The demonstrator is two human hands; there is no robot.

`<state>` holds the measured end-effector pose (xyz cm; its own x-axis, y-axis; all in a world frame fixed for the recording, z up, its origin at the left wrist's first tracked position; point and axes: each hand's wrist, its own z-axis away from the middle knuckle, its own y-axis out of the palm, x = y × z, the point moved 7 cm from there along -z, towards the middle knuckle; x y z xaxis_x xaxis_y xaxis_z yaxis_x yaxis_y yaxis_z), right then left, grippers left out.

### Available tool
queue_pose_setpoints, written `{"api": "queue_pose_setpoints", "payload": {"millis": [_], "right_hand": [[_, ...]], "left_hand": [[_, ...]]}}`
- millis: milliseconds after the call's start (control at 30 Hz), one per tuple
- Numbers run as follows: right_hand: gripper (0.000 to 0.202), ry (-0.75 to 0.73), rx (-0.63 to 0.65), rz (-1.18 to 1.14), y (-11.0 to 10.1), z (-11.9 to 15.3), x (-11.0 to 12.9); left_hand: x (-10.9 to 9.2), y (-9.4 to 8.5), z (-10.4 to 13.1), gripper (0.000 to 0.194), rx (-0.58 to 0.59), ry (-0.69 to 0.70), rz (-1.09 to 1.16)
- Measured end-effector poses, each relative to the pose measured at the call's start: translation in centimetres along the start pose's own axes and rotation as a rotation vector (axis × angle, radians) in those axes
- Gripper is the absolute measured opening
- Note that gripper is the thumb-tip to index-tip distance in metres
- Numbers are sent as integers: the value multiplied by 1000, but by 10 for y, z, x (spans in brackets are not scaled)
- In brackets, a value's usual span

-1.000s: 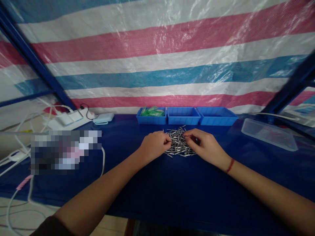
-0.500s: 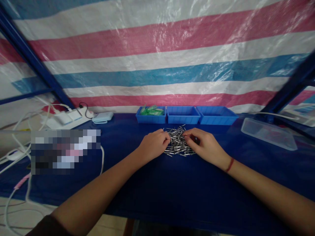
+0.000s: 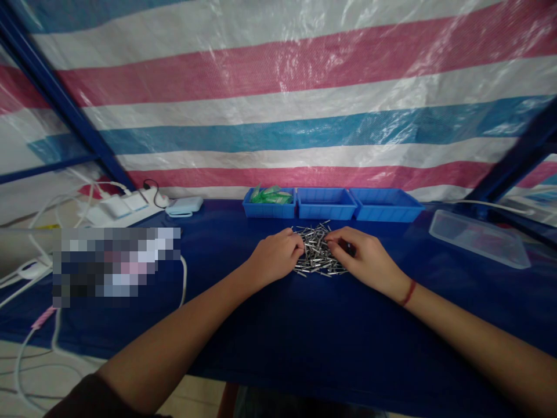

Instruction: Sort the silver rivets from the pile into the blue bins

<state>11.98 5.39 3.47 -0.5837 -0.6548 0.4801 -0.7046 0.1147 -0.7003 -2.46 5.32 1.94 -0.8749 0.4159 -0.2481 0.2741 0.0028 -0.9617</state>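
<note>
A loose heap of thin silver metal pins [image 3: 317, 255], much like blind rivets, lies on the blue tabletop [image 3: 278, 337]. My left hand [image 3: 278, 251] rests against the heap's left side, its fingers curled in and the thumb pressed to them. On the right side, my right hand [image 3: 363, 252] has its thumb and fingers bent together over the pins. Whatever either hand grips is hidden by the fingers or too small to make out. A red band circles my right wrist.
Behind the heap stand three blue bins in a row; the left bin [image 3: 270, 210] holds green plastic packets. A clear plastic lid [image 3: 478, 239] lies at the right. To the left are a white power strip [image 3: 126, 208], cables, a light blue case [image 3: 184, 206] and a pixelated area.
The whole view has shifted slightly, with things appearing a little further right. Both hands stay at the heap with nearly the same finger pose.
</note>
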Motion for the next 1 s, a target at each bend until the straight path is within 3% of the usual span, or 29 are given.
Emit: {"api": "queue_pose_setpoints", "payload": {"millis": [400, 633, 1000], "right_hand": [[15, -6, 13, 14, 1, 0, -2], [11, -125, -67, 49, -8, 1, 16], [20, 120, -55, -307, -1, 5, 3]], "left_hand": [[-2, -14, -2, 16, -193, 66, 169], [-7, -19, -3, 16, -261, 94, 347], [-18, -9, 0, 12, -224, 92, 777]]}}
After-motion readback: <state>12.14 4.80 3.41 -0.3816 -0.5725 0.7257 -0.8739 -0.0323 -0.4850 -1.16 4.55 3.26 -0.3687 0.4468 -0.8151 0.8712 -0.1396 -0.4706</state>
